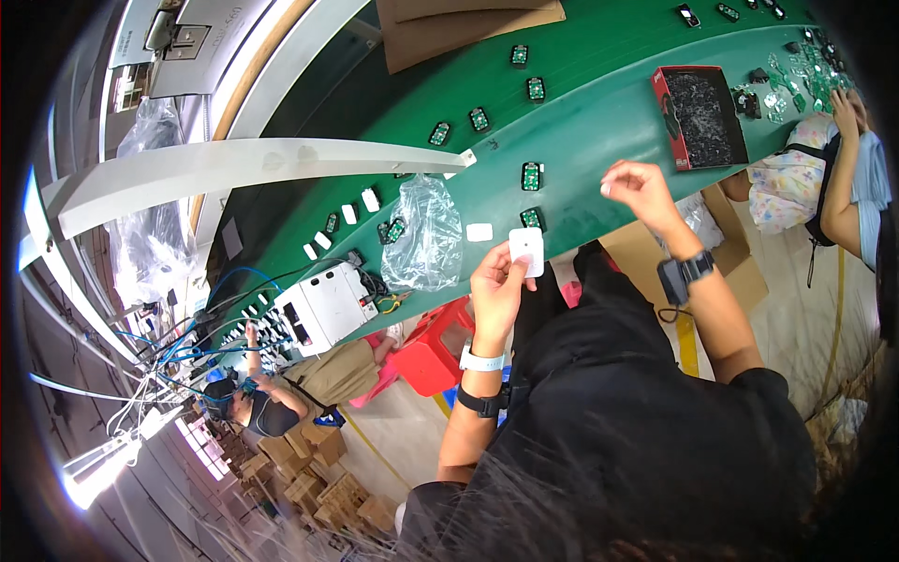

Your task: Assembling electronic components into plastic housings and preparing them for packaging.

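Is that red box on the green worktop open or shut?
Open. Looking down into the red box, you can see many small dark pieces inside, with no lid covering them.

I see a black short-sleeved top (655,450) on my wearer. The left wrist carries a white band (482,360), with a broader black strap (479,404) closer to the elbow. On the right wrist I have another black strap (696,267) bearing a boxy dark unit (671,281). Both hands' fingers (491,264) are bare. The legwear (601,286) looks black too, though shadow blurs it.
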Demonstrator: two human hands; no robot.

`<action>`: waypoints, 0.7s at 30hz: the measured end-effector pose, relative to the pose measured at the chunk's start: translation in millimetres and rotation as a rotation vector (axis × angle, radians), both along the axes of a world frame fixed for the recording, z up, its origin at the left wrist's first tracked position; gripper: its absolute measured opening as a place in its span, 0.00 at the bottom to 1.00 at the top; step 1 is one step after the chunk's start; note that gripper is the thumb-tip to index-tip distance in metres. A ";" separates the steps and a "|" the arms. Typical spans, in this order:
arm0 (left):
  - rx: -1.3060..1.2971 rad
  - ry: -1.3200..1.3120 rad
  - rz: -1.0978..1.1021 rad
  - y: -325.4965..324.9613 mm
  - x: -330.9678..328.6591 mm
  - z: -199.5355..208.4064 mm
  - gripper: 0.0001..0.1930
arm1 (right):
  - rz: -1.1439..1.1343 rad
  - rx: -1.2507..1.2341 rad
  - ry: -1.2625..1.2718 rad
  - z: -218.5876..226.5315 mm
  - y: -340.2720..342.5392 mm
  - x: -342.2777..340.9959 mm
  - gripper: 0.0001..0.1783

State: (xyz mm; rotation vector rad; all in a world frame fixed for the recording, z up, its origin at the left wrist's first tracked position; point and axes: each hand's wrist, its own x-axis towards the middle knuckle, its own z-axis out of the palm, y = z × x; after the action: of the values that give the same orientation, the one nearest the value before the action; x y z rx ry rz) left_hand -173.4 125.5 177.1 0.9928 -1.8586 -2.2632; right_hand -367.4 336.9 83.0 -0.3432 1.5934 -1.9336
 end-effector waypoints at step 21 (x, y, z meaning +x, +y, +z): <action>-0.203 0.220 -0.061 33.4 -18.6 93.9 0.20 | 0.035 0.088 1.050 175.1 -44.7 53.2 0.09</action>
State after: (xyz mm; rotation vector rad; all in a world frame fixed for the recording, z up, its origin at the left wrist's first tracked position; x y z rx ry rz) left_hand -192.1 158.8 271.0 0.6386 -1.9949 -2.0636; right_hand -314.1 292.3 258.1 -1.5127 2.2276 -1.7046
